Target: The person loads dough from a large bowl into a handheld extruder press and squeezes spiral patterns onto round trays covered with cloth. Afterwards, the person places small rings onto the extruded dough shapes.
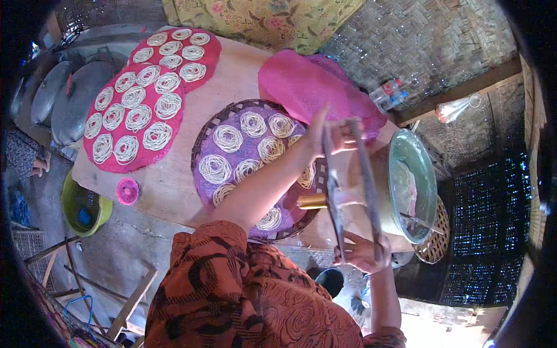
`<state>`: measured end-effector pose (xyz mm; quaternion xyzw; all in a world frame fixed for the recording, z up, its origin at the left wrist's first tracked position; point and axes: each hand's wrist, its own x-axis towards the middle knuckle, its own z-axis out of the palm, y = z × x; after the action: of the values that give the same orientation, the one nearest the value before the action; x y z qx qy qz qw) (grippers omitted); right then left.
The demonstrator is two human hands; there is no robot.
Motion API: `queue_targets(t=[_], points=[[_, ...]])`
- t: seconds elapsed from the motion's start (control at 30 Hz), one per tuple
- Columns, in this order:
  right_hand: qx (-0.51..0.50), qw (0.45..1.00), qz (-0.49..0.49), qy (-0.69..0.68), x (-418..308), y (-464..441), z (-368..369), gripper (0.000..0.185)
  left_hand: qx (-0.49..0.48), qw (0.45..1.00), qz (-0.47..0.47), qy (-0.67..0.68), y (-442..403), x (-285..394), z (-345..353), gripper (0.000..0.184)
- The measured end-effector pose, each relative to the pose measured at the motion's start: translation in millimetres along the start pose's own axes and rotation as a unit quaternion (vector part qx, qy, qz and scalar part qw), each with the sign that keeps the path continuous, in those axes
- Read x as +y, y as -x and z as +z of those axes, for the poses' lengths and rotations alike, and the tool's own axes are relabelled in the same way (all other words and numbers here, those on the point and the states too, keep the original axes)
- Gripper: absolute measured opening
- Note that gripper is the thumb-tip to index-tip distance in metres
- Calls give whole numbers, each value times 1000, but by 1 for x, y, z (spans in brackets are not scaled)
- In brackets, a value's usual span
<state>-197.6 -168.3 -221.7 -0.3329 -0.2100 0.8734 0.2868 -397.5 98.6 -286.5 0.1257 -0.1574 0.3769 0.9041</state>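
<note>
Both my hands grip a hand press (pixel 366 180) with two dark wooden bars and a brass cylinder (pixel 313 201) pointing left. My left hand (pixel 331 138) wraps the far ends of the bars, its fingers partly blurred. Around their near ends my right hand (pixel 365 253) is closed. Something pale, blurred, sits between the bars. Just left of the press, partly under my left forearm, lies a round woven tray (pixel 198 145) lined with purple cloth. Coils of thin white noodle strands (pixel 227 138) rest on it in rings; my forearm hides some.
Right of the press stands a green basin (pixel 432 174) holding pale dough (pixel 404 180) and a stick. Pink mats with more coils (pixel 133 97) lie at the left. Folded pink cloth (pixel 307 81) and bottles (pixel 389 95) are at the back. A green tub (pixel 104 211) stands on the floor.
</note>
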Motion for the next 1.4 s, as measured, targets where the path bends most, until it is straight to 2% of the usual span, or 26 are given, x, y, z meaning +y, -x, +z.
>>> queue_targets(t=[0.07,0.23,0.3,0.37,0.4,0.43,0.5,0.53,0.57,0.63,0.7,0.8,0.9,0.97,1.03,1.1,1.17,1.2,1.37,1.4], points=[[60,995,46,59,-8,-15,-3,104,-1,999,27,18,13,4,-37,85],[91,988,74,100,-17,-17,21,101,39,991,86,99,37,3,-45,78],[141,971,74,178,-30,-7,29,97,28,992,94,84,31,2,-39,75],[176,952,40,249,-40,-2,34,93,-42,987,115,102,20,3,-36,71],[176,953,30,244,-43,-3,35,88,25,984,139,106,17,7,-17,68],[174,955,18,239,-47,-5,36,83,25,984,138,106,15,14,-13,68],[164,957,13,240,-47,-12,48,83,-43,986,143,69,17,29,-1,66],[154,958,7,241,-47,-13,53,82,15,986,159,41,22,32,9,63],[152,959,5,240,-46,-12,54,82,16,987,158,38,28,33,12,63],[119,954,28,274,-42,-8,55,90,-46,986,156,28,38,32,20,62],[115,955,35,273,-43,3,61,89,-16,986,161,27,45,20,25,60],[176,934,39,309,-50,16,57,88,28,984,168,47,35,9,27,59],[188,918,-2,350,-48,7,57,87,24,983,179,34,21,18,26,59],[184,922,-19,340,-40,-2,50,86,59,981,181,44,22,28,31,58],[159,925,-13,344,-31,-8,43,87,-16,988,128,80,31,40,26,73],[140,937,-14,321,-24,-8,40,87,-19,988,129,81,41,36,25,75],[144,948,2,284,-19,-4,47,87,90,982,168,-15,54,22,29,57],[144,949,7,280,-18,-1,42,86,134,977,169,-2,55,14,26,57],[206,920,14,332,-9,-7,4,77,131,973,192,-10,38,-2,-17,55],[219,905,11,364,-8,-10,1,73,120,979,163,13,34,0,-20,55]])
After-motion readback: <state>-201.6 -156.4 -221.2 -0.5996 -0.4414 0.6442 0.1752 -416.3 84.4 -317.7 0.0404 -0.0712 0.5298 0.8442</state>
